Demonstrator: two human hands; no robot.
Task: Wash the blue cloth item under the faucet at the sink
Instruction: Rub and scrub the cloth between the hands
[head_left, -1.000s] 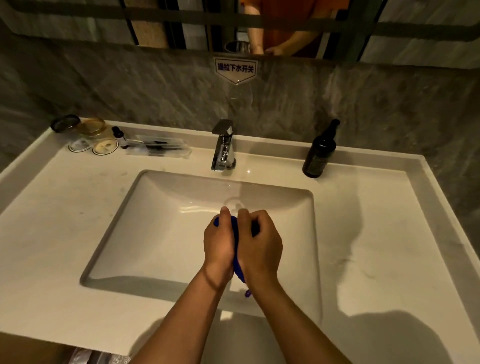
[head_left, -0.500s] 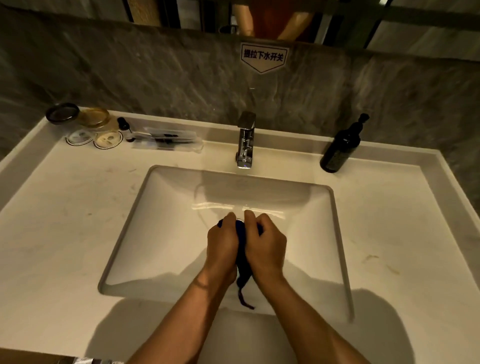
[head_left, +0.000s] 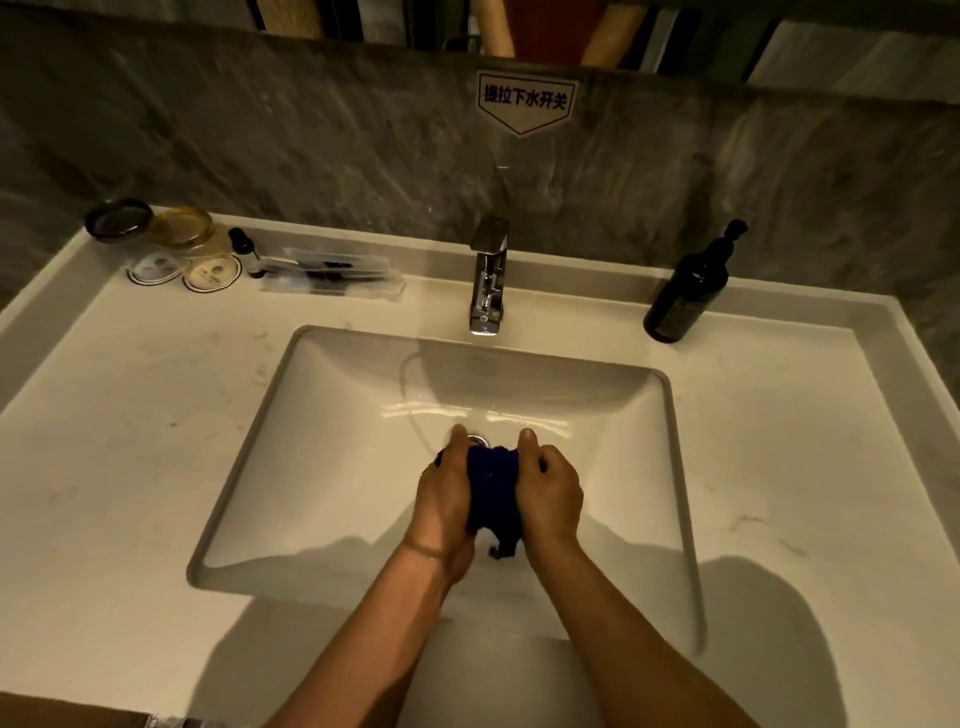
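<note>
I've got the blue cloth (head_left: 492, 480) bunched low in the sink (head_left: 322, 467), over the drain and well short of the faucet (head_left: 487, 291). Left hand (head_left: 445, 499) and right hand (head_left: 549, 493) each have fingers curled tight round a side of it. I can't make out any water running. Risk here: I scrub it without ever getting it under the spout. A loose tail dangles near my wrists; it could slip free, and splashing could reach the dark bottle (head_left: 685, 296) on the table (head_left: 130, 441).

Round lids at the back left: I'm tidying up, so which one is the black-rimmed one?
The farthest-left lid, in the corner by the wall. The amber lid beside it is translucent.
</note>
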